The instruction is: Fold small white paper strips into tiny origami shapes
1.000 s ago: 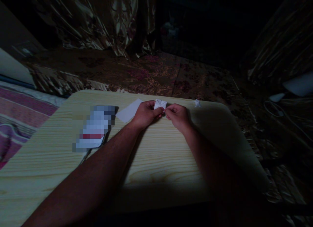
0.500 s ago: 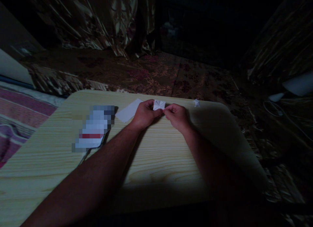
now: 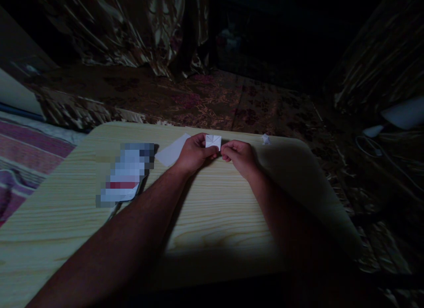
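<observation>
Reference item: the folded paper (image 3: 213, 141), a small white piece with visible crease lines. It was located between the two hands, over the wood-grained surface (image 3: 205, 219); contact with the surface could not be confirmed.

Left hand (image 3: 195, 153): positioned at the left side of the folded paper. The thumb lay across the lower front and the fingers passed behind, so that the piece was pinched between them.

Right hand (image 3: 238, 154): positioned at the lower right corner of the folded paper. Thumb and fingers were pressed together; whether an edge of paper was caught between them could not be determined.

Adjacent items: a flat white sheet (image 3: 172, 151) lay to the left of the folded paper, partly covered by the left hand. A small star-like paper piece (image 3: 266, 139) stood well to the right of it. A pixelated device (image 3: 127, 171) lay farther to the left of it, beyond the sheet.

Progress (judged): folding appeared partly complete. Done: the folded paper had been reduced to a compact, four-sided form with creases converging near its upper edge. Outstanding: the form looked flat, and further creasing or shaping seemed to remain. The star-like piece appeared fully shaped; the visible part of the sheet showed no folds.
</observation>
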Motion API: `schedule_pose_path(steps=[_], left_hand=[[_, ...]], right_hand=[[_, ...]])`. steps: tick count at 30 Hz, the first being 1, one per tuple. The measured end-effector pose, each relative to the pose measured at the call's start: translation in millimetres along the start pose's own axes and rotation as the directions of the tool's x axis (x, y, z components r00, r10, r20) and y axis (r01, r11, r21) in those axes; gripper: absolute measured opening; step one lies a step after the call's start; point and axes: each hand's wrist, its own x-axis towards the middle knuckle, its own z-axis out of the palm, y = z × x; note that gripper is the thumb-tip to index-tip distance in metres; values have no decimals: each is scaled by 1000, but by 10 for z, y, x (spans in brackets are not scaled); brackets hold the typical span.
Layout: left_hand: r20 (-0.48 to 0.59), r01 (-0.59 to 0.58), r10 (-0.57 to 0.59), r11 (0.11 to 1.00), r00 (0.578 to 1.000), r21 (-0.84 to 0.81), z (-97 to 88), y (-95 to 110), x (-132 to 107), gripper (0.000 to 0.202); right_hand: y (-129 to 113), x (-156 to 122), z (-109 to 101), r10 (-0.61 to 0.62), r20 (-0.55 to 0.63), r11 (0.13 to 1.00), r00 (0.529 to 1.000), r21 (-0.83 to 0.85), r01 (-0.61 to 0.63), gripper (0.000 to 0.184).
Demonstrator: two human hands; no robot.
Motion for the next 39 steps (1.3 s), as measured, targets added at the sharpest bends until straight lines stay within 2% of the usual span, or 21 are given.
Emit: schedule_pose_path(steps=[7, 15, 28, 39], left_hand=[[21, 13, -12, 1000, 1000, -28, -14, -13, 9, 32], [11, 16, -16, 1000, 1000, 0, 8, 17, -4, 29], [55, 0, -1, 1000, 998, 18, 2, 24, -11, 28], [42, 31, -30, 999, 999, -17, 22, 51, -25, 31]], right_hand=[[5, -2, -11, -5, 18, 1000, 1000, 21, 4, 13], [11, -5, 4, -17, 14, 1000, 1000, -23, 18, 11], [29, 4, 9, -23, -3, 997, 1000, -69, 22, 11], [10, -7, 0, -20, -1, 995, 1000, -99, 20, 13]])
